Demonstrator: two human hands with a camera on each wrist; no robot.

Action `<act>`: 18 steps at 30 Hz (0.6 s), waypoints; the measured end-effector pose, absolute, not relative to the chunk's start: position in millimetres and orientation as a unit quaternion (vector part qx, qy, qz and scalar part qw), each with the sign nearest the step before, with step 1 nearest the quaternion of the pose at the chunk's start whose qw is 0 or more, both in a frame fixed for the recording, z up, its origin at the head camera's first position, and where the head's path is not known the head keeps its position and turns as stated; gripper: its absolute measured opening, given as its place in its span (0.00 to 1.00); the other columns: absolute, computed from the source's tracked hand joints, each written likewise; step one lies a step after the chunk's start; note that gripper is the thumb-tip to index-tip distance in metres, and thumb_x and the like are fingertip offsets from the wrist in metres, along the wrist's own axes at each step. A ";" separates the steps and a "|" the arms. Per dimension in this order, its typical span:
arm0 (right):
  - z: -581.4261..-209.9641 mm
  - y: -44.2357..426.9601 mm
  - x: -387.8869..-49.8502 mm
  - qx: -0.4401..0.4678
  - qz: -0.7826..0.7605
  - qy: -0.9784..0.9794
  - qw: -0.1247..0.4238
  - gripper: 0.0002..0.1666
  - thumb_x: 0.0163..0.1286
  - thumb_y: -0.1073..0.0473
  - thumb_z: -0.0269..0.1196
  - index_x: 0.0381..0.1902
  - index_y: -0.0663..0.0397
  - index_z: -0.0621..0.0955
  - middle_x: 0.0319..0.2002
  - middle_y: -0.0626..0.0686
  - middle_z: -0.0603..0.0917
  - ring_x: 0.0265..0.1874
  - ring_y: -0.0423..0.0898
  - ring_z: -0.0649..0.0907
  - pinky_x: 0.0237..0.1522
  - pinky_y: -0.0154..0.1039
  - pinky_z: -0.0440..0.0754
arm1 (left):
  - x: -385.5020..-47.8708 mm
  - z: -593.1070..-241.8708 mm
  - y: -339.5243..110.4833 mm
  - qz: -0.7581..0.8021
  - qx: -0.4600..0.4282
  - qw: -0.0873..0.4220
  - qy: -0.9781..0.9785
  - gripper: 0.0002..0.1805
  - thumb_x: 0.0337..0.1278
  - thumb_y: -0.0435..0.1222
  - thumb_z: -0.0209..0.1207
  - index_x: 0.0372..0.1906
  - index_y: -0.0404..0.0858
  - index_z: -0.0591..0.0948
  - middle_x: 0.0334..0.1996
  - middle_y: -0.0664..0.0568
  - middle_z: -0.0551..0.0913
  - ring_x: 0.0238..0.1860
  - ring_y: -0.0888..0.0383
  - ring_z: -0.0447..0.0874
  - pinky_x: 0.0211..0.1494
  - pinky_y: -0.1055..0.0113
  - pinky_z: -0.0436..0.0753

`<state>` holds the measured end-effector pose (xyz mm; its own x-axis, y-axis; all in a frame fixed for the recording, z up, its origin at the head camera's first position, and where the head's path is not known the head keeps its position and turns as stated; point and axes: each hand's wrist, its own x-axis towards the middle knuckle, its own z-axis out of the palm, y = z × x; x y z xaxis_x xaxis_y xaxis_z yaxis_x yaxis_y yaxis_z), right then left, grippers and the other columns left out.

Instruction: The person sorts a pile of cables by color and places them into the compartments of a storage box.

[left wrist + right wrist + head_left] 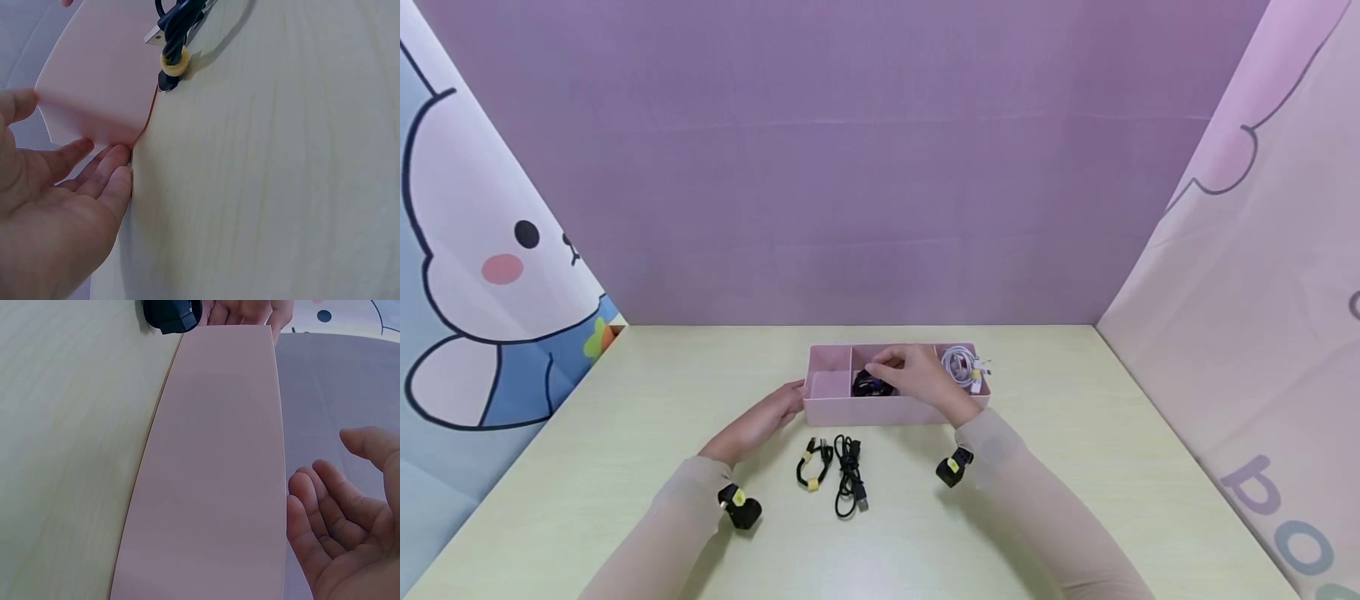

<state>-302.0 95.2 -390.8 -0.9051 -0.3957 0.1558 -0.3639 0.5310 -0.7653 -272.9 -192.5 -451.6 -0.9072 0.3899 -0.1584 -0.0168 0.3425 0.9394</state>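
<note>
A pink divided box stands on the table. My left hand touches its left end, with the thumb by the rim and relaxed fingers against the side, as the left wrist view shows. Over the middle compartment is my right hand; its fingers are loosely bent, and the thumb stands apart from them in the right wrist view. Just below those fingertips lies a bundled black cable, partly hidden by the hand. A coiled white cable sits in the right compartment, its plug end over the rim.
In front of the box lie a short black cable with yellow ties and a longer folded black cable with a USB plug. A purple curtain hangs behind the table, with printed cloths on both sides.
</note>
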 end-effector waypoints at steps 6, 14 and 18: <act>-390.6 96.1 -299.5 -0.228 -0.430 0.874 0.014 0.13 0.70 0.48 0.67 0.43 0.49 0.88 0.34 0.43 0.86 0.33 0.42 0.83 0.36 0.37 0.85 | -273.1 -451.8 -193.8 0.561 0.118 0.182 0.799 0.37 0.79 0.57 0.36 0.80 0.39 0.51 0.77 0.43 0.58 0.76 0.45 0.55 0.78 0.54 0.56; -390.1 95.7 -295.6 -0.238 -0.431 0.871 0.010 0.10 0.70 0.50 0.68 0.43 0.48 0.88 0.35 0.43 0.86 0.34 0.42 0.83 0.39 0.37 0.85 | -272.5 -452.2 -193.4 0.562 0.119 0.181 0.798 0.37 0.79 0.57 0.36 0.80 0.40 0.52 0.77 0.43 0.57 0.76 0.45 0.56 0.78 0.53 0.56; -390.0 94.8 -291.7 -0.244 -0.435 0.867 0.011 0.11 0.70 0.50 0.68 0.43 0.49 0.88 0.35 0.43 0.86 0.34 0.42 0.83 0.39 0.37 0.85 | -272.2 -451.4 -193.5 0.562 0.121 0.180 0.798 0.37 0.79 0.57 0.36 0.80 0.39 0.52 0.77 0.43 0.57 0.76 0.45 0.56 0.78 0.53 0.56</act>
